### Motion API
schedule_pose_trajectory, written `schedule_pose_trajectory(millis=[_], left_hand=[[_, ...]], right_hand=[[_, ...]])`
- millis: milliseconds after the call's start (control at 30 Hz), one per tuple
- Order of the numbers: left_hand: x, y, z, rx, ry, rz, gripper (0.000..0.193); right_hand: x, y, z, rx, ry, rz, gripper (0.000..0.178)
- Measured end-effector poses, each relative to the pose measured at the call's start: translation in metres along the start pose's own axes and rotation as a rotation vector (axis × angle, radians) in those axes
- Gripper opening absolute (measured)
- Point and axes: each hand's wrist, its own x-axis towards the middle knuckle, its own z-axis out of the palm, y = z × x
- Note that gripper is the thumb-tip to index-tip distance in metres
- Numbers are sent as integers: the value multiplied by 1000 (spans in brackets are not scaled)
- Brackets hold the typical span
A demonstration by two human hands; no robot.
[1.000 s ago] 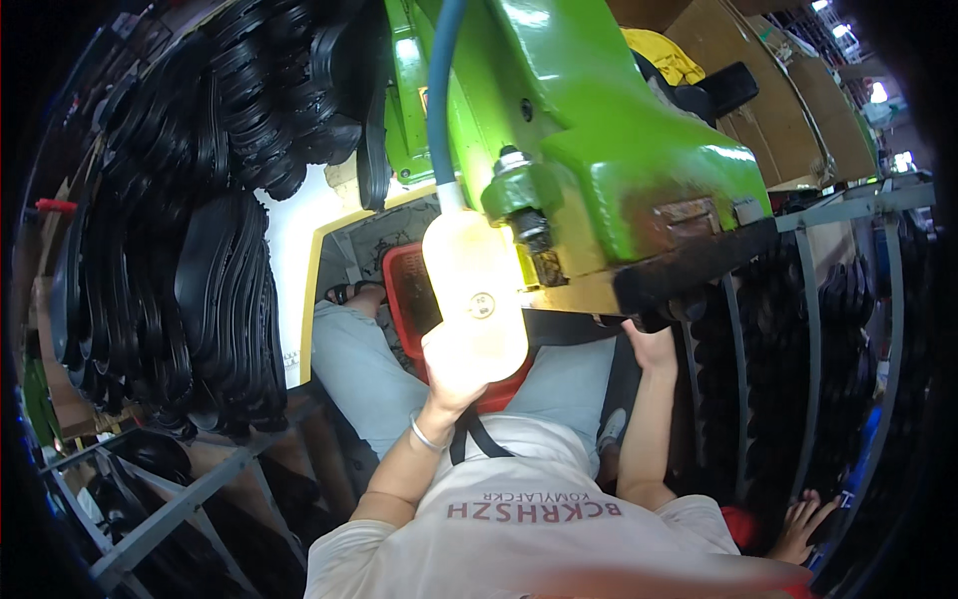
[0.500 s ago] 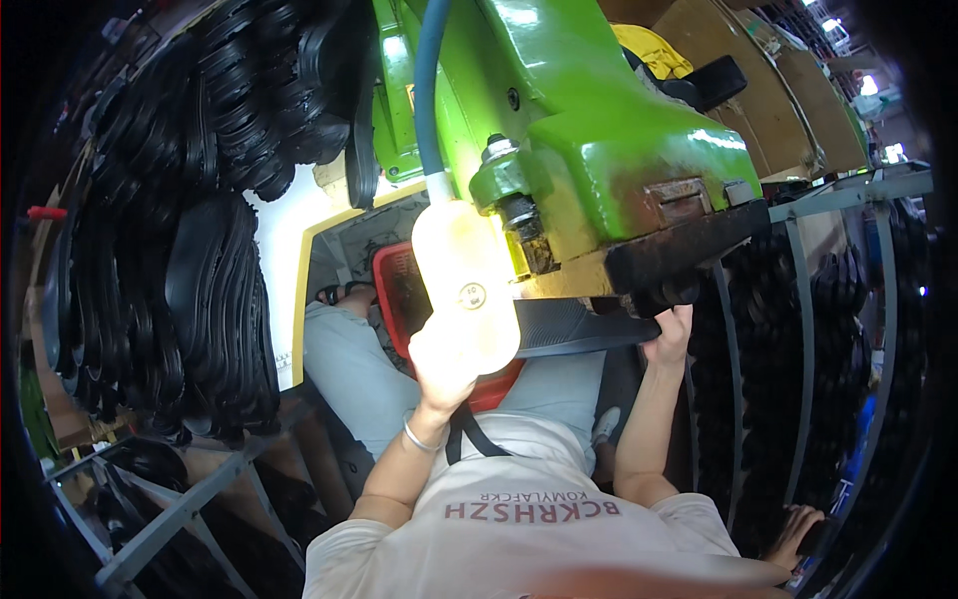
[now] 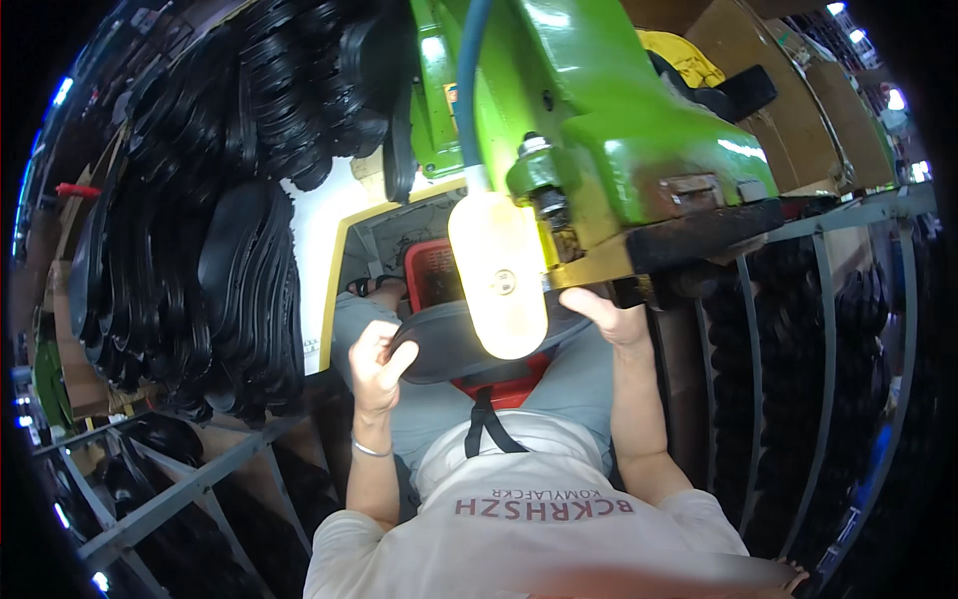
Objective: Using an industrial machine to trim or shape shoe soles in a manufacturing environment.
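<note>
Spanning open room above the lap [image 3: 581, 381], the black sole [image 3: 431, 344] is gripped edgewise by left hand [image 3: 381, 367] (seemingly right hand [image 3: 616, 321] too).

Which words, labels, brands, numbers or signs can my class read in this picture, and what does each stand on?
White shirt: two rows of reddish capital letters, upside down here; legible, but not copied out.
Lit lamp: small round mark, too small to read.
Green machine: small yellow-orange label, too small to read.
No other text is clear enough to read.
</note>
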Motion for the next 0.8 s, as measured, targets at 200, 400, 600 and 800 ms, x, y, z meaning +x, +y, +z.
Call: schedule_pose_trajectory(millis=[200,400,600,800], left_hand=[[-35,-42,11,148,-113,-216,16],[-31,-61,57,414,54,-129,22],[15,-20,82,677,5,539,21],[31,12,119,579,-126,490,19]], right_hand=[[5,20,21,-51,-33,65,42],[-13,4,9,-4,48,-8,36],[-39,11,-67,64,382,-200,26],[-37,-14,-78,125,503,-170,21]])
